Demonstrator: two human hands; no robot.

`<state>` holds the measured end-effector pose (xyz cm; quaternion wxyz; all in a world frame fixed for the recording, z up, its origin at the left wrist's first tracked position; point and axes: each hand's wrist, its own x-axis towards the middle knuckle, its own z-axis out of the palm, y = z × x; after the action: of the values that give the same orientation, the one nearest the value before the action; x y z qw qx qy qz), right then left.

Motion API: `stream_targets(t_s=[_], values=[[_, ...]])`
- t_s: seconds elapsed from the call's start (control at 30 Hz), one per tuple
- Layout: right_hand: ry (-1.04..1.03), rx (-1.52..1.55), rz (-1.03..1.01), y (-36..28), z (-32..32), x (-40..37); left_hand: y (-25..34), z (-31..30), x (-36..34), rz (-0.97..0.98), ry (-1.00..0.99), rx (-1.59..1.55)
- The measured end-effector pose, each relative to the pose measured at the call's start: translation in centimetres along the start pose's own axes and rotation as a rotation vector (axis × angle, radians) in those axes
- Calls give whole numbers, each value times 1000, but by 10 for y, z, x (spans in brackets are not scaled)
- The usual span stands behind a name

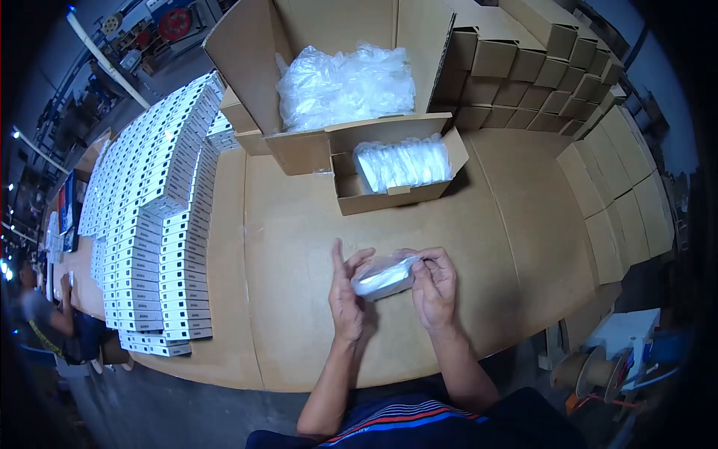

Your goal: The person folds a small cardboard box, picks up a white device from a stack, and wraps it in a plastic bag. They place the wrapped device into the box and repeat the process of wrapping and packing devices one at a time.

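A white item in a clear plastic bag point(383, 280) is held above the cardboard-covered table, its exact kind hidden by the cloudy film. My left hand point(347, 303) supports the left end of it, with one finger stretched upward and the others bent around the bag. At the other end, my right hand point(435, 290) pinches the edge of the plastic between thumb and fingers. Beyond my hands stands an open small carton point(393, 200), where a row of similar bagged white items point(404, 163) is packed upright.
Behind the small carton, a large open box point(303, 153) holds a heap of clear plastic bags point(348, 86). Stacked small white boxes point(149, 224) line the left side. Brown cartons point(516, 67) are piled at back right. A person point(56, 322) sits far left.
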<state>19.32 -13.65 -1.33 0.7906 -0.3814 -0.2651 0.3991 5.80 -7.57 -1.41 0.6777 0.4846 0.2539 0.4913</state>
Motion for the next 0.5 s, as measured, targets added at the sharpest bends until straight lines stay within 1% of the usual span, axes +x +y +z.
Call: stream_targets(t_s=[0.03, 0.07, 0.17, 0.23, 0.3, 0.33, 0.43, 0.5], values=[[8, 20, -11, -1, -1, 1, 1, 2, 1, 40, 25, -152], [16, 40, -22, -3, -2, 2, -1, -5, 1, 4, 12, -95], [18, 73, -31, -6, -3, 2, -15, -9, -3, 22, -18, 297], [-8, 112, -44, -6, -1, 3, -8, 2, -4, -19, 35, 292], [-18, -1, -78, 0, 0, 1, -7, 7, -4, -74, 84, 260], [-20, -60, -97, 2, 1, 0, -3, 16, -2, -35, 150, 274], [-23, -164, -40, -2, 3, 1, -8, 16, -4, -58, 147, 232], [16, -185, 22, -7, 7, 1, -8, 19, -4, -48, 203, 207]])
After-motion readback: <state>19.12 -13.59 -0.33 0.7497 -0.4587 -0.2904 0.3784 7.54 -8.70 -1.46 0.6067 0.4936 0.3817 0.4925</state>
